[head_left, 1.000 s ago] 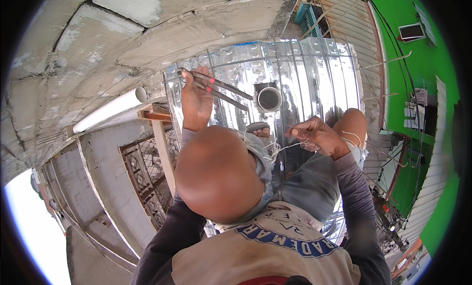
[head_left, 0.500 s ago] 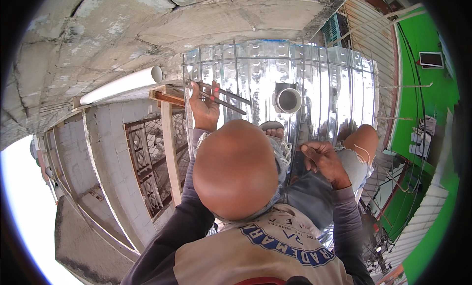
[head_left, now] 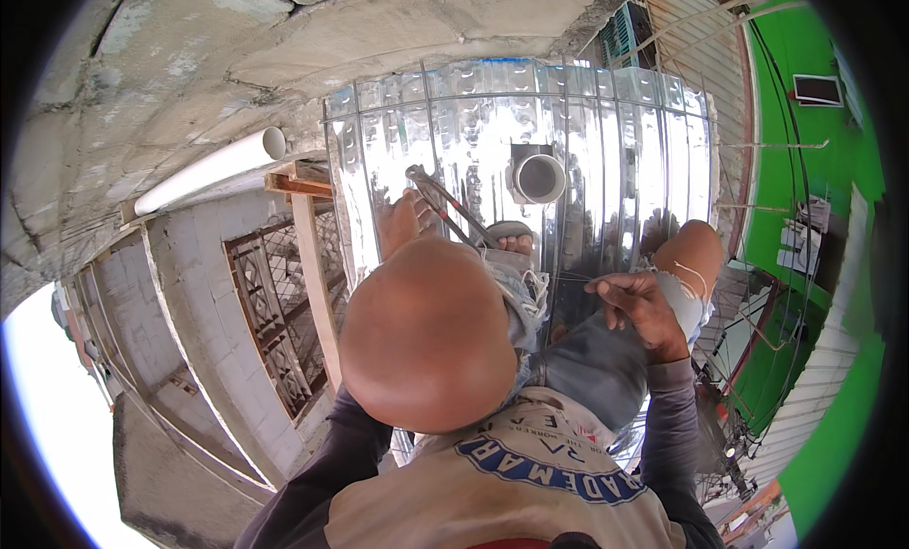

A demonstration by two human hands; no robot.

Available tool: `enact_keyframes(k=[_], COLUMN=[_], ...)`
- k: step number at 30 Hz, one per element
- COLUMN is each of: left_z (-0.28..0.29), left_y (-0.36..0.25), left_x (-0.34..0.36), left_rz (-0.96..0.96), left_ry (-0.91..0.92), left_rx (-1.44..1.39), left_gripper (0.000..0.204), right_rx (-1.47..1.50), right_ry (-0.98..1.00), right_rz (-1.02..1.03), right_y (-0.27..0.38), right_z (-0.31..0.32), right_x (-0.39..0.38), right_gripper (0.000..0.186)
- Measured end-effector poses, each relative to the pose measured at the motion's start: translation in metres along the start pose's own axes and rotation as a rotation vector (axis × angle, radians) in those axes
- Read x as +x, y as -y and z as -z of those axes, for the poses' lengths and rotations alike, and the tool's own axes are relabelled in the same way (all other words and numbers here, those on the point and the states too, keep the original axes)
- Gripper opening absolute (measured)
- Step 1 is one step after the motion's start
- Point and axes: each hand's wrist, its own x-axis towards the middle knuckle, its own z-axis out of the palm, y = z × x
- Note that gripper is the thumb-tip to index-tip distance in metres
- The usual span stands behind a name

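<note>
One wire (head_left: pixel 576 280), centre-right, could drop if your right hand (head_left: pixel 644 308), pinching it, relaxes; can't tell whether your left hand (head_left: pixel 401 221) grips the pincers (head_left: pixel 445 195).

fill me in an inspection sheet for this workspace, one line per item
surface: shiny ribbed metal deck with a grid of steel bars across it
job's things: dark pincers with red marks on the handles; an open pipe stub in the deck
clutter: a long white pipe lying along the left side
hands: left hand at the pincers, its grip partly hidden by the bare knee; right hand with bent fingers, a thin strand near their tips, too fine to tell whether held
cables: dark cables in front of the green wall; on the deck, nothing seen
surroundings: rough masonry wall upper left, metal grille lower left
</note>
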Motion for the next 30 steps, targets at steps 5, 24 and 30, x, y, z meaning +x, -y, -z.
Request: enact_keyframes(k=[5,24,30], left_z=[0.036,-0.118,-0.130], left_y=[-0.042,-0.118,-0.108], left_x=[-0.024,-0.087,-0.086], left_rz=[0.129,0.079,0.028], left_ry=[0.299,1.140,1.247], left_rx=[-0.715,-0.352,-0.197], left_gripper=[0.042,0.040,0.050], right_rx=[-0.029,-0.132,0.121], right_ry=[-0.004,-0.108,-0.250], right_rz=[0.011,0.342,0.349], right_y=[0.007,0.064,0.026], right_z=[-0.005,-0.049,-0.103], right_x=[-0.008,0.010,0.058], right_gripper=[0.030,0.073,0.044])
